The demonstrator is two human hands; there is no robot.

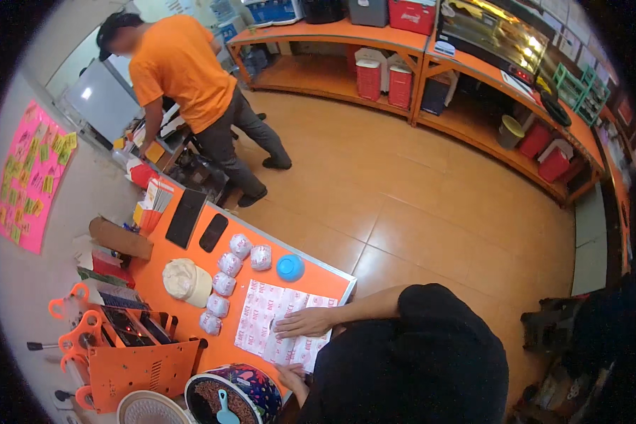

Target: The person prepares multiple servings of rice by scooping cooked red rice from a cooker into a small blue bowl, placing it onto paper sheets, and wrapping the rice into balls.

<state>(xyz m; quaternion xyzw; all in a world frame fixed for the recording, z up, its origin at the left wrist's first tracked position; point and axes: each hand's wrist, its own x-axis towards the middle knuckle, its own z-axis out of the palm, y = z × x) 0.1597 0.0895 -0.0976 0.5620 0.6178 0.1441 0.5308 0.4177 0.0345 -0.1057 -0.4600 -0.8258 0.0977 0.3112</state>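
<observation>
My right hand lies flat on a printed white wrapping-paper sheet, fingers stretched out. A small dark patch shows at its fingertips, too small to name. My left hand is at the sheet's lower edge, its grip partly hidden. Several paper-wrapped bundles stand in a row beyond the sheet, and another wrapped bundle sits beside the row. A blue bowl is near the table's metal edge. Close to my left hand, an open patterned rice cooker holds reddish-brown rice with a light-blue rice paddle in it.
The orange table also carries a cream cap, a phone, a black tablet-like slab and an orange cup-sealing machine. A person in an orange shirt bends over a drawer beyond. Shelved benches line the far wall.
</observation>
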